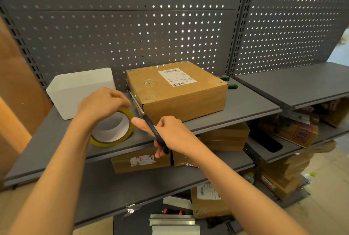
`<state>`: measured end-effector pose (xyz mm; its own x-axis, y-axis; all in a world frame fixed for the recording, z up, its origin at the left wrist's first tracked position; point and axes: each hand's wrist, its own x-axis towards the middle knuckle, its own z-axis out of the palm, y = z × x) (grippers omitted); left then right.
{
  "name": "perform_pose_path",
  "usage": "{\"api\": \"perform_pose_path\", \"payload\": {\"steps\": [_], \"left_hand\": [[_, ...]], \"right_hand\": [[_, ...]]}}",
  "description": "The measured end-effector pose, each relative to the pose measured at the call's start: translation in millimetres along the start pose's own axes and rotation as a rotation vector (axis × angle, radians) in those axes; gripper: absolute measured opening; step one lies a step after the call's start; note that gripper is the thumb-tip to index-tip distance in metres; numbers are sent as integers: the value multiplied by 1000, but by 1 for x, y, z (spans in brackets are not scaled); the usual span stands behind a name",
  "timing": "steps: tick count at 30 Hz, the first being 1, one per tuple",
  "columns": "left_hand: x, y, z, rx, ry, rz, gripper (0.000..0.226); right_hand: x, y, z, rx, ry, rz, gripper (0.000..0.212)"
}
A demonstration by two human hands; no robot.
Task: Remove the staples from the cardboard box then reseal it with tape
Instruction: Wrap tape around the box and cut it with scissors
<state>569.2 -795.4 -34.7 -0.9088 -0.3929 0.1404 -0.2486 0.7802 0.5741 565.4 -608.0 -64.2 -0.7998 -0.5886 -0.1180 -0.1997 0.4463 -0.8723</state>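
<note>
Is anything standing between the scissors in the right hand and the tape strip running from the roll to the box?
Nothing visible does. The right hand holds the scissors with the blades already at the clear tape strip, stretched between the tape roll gripped by the left hand and the cardboard box.

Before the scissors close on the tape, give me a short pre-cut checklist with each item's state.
1. Left hand holds the tape roll: ok.
2. Right hand grips the scissors: ok.
3. Blades at the tape strip between roll and cardboard box: ok.
4. Strip taut: cannot tell.
5. Fingers away from the blades: ok.
6. Staples all removed: cannot tell.
</note>
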Motion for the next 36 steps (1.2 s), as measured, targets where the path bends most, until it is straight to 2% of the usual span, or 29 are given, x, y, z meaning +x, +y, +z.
{"api": "perform_pose_path", "payload": {"steps": [10,14,17,20,22,30,33,36], "left_hand": [[-4,-2,2,-4,81,7,19],[-5,-3,3,-11,110,7,10],[-7,-1,3,59,150,-32,25],[-10,-1,0,121,153,-76,46],[-11,-2,-2,119,150,-98,47],[-14,-3,-3,3,145,-113,39],[-15,-6,-6,-104,134,-132,34],[-20,-14,-12,-265,130,-146,31]], "right_hand": [[-3,-1,-4,42,-31,8,40],[-3,3,-3,22,-15,-7,35],[-3,8,0,59,-14,-18,33],[-1,12,4,40,7,-42,40],[-1,13,5,24,20,-61,40],[-3,9,8,-108,108,-82,44],[-5,6,9,-144,165,-88,43],[-9,-2,0,-78,241,-146,44]]}}
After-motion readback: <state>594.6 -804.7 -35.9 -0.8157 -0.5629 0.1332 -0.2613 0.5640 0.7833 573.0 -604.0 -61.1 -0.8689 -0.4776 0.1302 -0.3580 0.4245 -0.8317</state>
